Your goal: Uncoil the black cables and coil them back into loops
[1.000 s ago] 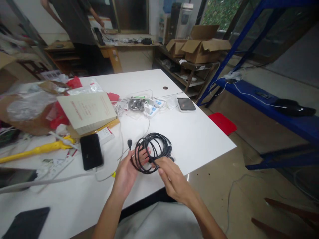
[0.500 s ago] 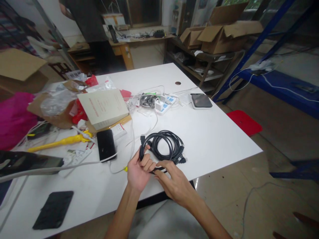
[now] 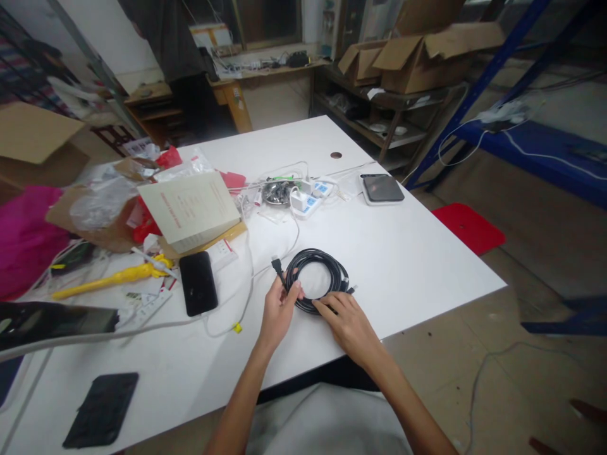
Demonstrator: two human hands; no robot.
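The person's left hand (image 3: 276,316) and right hand (image 3: 349,322) are both bare, with slim fingers and narrow wrists. The left forearm (image 3: 243,395) and right forearm (image 3: 408,404) are likewise uncovered as far as the view reaches, slender and smooth in outline, each widening gently below the wrist. Between them, at the bottom, shows a pale grey, nearly white garment (image 3: 327,423), its plain cloth falling in soft, rounded folds with faint shading; its weave and the type of clothing are too blurred to tell
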